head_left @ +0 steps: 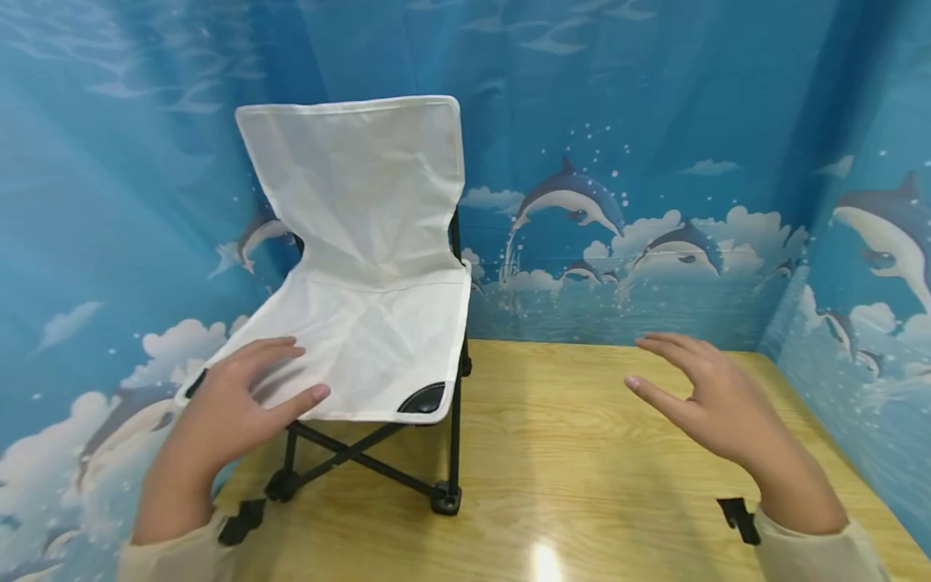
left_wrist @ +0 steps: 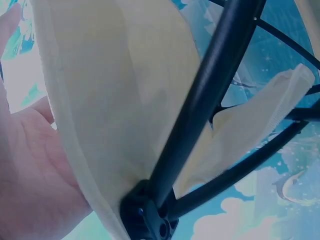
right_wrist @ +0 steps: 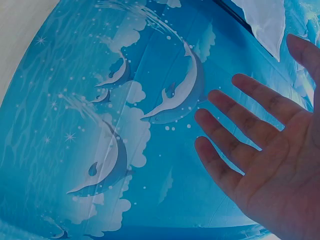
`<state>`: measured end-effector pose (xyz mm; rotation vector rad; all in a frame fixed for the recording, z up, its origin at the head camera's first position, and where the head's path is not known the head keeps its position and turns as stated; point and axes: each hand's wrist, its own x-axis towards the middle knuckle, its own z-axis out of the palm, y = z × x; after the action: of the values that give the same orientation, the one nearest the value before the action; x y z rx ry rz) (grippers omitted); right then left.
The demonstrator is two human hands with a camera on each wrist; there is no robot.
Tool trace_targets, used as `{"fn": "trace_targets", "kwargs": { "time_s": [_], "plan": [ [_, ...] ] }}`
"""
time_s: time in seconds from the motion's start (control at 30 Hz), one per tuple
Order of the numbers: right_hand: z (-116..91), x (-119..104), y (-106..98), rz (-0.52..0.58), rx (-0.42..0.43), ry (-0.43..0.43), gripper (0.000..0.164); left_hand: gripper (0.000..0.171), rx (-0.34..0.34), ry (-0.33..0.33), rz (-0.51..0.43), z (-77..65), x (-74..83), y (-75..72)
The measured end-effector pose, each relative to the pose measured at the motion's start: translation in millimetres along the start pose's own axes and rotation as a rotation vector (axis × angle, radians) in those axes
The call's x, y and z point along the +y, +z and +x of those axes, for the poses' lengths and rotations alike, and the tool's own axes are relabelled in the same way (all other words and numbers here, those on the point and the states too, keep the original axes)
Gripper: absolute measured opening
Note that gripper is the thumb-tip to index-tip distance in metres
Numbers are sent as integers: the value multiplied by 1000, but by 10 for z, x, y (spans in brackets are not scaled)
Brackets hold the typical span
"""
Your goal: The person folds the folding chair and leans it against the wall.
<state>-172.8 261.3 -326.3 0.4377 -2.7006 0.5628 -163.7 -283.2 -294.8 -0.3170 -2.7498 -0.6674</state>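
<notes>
Your left hand (head_left: 236,406), right hand (head_left: 716,400): loose, empty. White-fabric folding chair (head_left: 371,331): likely light, soft-seated; grip black tubular frame (head_left: 456,444).

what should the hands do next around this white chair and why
Probably bring the right hand across to the white chair: that hand is empty above the wooden surface, apart from the chair, while the left hand is beside the seat's edge.

The chair (head_left: 378,178) pairs white fabric (head_left: 371,339) with a black frame (head_left: 455,444); grey-and-white dolphins (head_left: 575,192) and white clouds (head_left: 749,225) pattern the blue backdrop (head_left: 655,97), the wooden surface (head_left: 596,453) shows yellow grain, and the sleeves (head_left: 815,558) are cream.
</notes>
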Motion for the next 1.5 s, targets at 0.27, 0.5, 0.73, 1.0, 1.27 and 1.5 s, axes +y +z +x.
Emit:
{"fn": "trace_targets", "kwargs": {
  "time_s": [0.27, 0.5, 0.73, 1.0, 1.27, 1.5],
  "plan": [
    [32, -57, 38, 38, 11, -20, 61, 67, 50, 23, -12, -54, -93, -1],
    [50, -139, 77, 33, 16, -56, 60, 61, 71, 42, -50, -93, -160, -16],
    [44, -202, 98, 19, 21, -68, 60, 61, 72, 31, -39, -99, -208, -17],
    [29, -286, 116, 7, 41, -91, 59, 63, 91, 13, -4, -96, -285, -10],
    [13, -400, 98, 12, 74, -144, 59, 62, 131, 8, 2, -101, -345, -6],
    [20, -437, 124, 17, 108, -189, 58, 61, 150, -1, 16, -92, -396, -9]
  ]
}}
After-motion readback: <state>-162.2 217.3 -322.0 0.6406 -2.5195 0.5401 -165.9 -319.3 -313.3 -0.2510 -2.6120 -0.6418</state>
